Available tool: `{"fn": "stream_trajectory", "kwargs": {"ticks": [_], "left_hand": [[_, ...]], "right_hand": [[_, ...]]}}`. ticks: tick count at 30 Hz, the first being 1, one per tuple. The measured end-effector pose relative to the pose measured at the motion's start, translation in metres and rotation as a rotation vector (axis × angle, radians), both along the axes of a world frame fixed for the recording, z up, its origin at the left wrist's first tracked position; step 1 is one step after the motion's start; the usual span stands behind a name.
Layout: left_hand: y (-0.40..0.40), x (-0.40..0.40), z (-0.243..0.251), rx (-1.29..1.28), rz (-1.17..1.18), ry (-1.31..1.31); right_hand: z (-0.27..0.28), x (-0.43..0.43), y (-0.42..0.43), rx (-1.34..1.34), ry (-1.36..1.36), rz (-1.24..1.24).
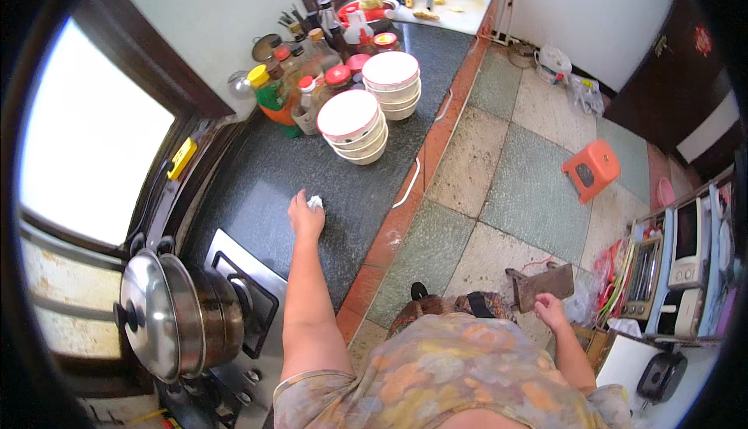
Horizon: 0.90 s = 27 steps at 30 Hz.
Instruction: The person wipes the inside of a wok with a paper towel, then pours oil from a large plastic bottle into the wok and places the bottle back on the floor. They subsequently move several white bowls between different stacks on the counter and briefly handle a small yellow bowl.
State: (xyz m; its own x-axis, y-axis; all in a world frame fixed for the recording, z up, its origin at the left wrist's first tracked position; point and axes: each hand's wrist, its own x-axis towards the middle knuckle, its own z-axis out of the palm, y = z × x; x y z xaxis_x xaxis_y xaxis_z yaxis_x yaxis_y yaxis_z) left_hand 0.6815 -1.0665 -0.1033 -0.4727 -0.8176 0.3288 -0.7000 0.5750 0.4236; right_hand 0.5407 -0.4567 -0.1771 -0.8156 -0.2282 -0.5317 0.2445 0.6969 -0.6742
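Observation:
My left hand (307, 217) reaches over the dark speckled countertop (257, 172), its fingers closed on a small crumpled white tissue or cloth (315, 202). Beyond it stand two stacks of white bowls with red rims, a nearer stack (352, 128) and a farther stack (392, 85). At my right side, my right hand (549, 311) hangs above the floor with its fingers loosely curled; whether it holds anything is unclear. In the picture it lies beside a small wooden stool (543, 287).
Bottles and jars (338, 75) crowd along the wall behind the bowls. A large steel steamer pot (181, 315) sits on the gas stove (272, 289) at left. A cutting board (473, 14) lies at the far end. An orange plastic stool (593, 169) stands on the tiled floor.

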Motion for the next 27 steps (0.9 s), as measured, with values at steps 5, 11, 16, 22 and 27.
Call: {"fn": "stream_trajectory", "kwargs": {"ticks": [5,11,16,22,27], "left_hand": [[-0.001,-0.018,0.009,0.127,0.038,-0.402],[-0.003,0.018,-0.006,-0.037,-0.066,-0.078],[0.099,-0.025,0.020,0.655,-0.186,0.119],[0.197,-0.130,0.049,0.822,-0.629,-0.215],[0.229,-0.187,0.058,0.943,-0.878,-0.179]], "right_hand": [[0.004,-0.031,-0.020,0.193,0.247,0.385],[0.000,-0.095,0.007,0.191,0.380,0.224],[-0.011,-0.104,0.051,-0.016,0.126,-0.325],[0.039,-0.093,0.010,-0.259,0.105,-0.515],[0.077,-0.088,-0.068,-0.317,0.159,-0.299]]}}
